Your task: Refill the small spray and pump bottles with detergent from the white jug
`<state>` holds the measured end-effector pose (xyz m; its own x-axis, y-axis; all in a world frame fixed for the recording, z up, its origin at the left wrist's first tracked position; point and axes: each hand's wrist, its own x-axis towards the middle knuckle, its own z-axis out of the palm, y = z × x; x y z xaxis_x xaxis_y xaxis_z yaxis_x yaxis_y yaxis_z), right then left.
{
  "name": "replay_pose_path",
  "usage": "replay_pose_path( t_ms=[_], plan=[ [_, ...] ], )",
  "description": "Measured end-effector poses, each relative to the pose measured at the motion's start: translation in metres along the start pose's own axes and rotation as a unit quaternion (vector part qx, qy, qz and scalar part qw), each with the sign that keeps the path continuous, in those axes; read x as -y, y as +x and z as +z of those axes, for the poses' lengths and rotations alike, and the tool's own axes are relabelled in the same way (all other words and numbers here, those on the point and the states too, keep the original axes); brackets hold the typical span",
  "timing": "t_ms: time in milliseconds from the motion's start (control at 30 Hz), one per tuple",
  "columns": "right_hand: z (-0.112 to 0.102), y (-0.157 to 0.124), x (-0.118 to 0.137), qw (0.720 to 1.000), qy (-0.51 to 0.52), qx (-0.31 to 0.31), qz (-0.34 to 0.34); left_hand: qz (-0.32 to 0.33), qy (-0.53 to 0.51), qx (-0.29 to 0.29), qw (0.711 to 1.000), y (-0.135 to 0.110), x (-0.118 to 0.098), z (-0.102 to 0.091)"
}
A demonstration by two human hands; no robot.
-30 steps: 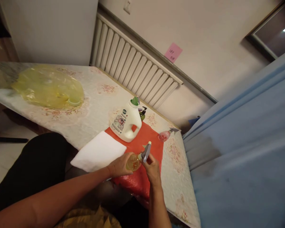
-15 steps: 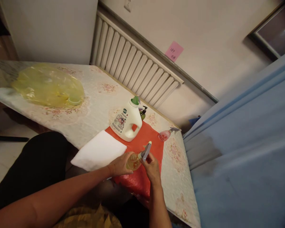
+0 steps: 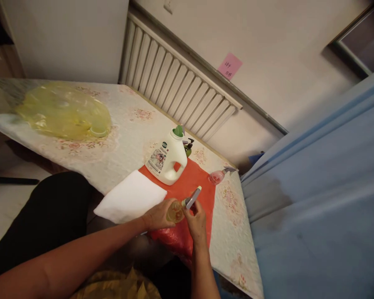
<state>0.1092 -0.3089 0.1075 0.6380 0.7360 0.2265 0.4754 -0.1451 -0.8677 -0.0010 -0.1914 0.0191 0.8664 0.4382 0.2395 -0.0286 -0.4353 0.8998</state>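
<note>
yellow, wrinkled plastic bag (image 3: 65,112) on the flower-patterned worktop (image 3: 121,155); then a soft-looking white sheet (image 3: 131,197). the left hand (image 3: 158,214) has its fingers curled around a clear, rounded spray bottle (image 3: 175,212), held over glossy red plastic (image 3: 202,189). the right hand (image 3: 195,220) pinches its slim grey trigger head (image 3: 193,198), fingers nearly closed.

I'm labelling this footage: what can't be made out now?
In the head view:
Held spray bottle: gripped side hidden by the left hand.
Green pump bottle: partly behind the white jug.
Jug label: fine print too small.
Wall frame: cut off by the right edge.
</note>
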Motion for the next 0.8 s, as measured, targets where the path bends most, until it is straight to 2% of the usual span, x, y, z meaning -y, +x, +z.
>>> replay_pose_path(
  t_ms=[233, 567, 667, 800],
  plan=[
    [-0.001, -0.003, 0.000, 1.000, -0.025, 0.011, -0.015, 0.009, 0.004, -0.004, 1.000, 0.000, 0.004, 0.002],
    [-0.008, -0.002, 0.005, 0.998, -0.009, 0.048, -0.032, 0.005, 0.008, 0.002, 1.000, -0.002, -0.011, -0.006],
    [-0.005, -0.002, 0.002, 0.999, -0.009, 0.034, -0.019, 0.006, 0.003, 0.006, 1.000, -0.002, -0.007, -0.004],
    [0.004, -0.002, -0.003, 0.999, -0.027, -0.028, 0.002, -0.004, 0.016, 0.003, 1.000, -0.001, 0.002, 0.001]
  ],
)
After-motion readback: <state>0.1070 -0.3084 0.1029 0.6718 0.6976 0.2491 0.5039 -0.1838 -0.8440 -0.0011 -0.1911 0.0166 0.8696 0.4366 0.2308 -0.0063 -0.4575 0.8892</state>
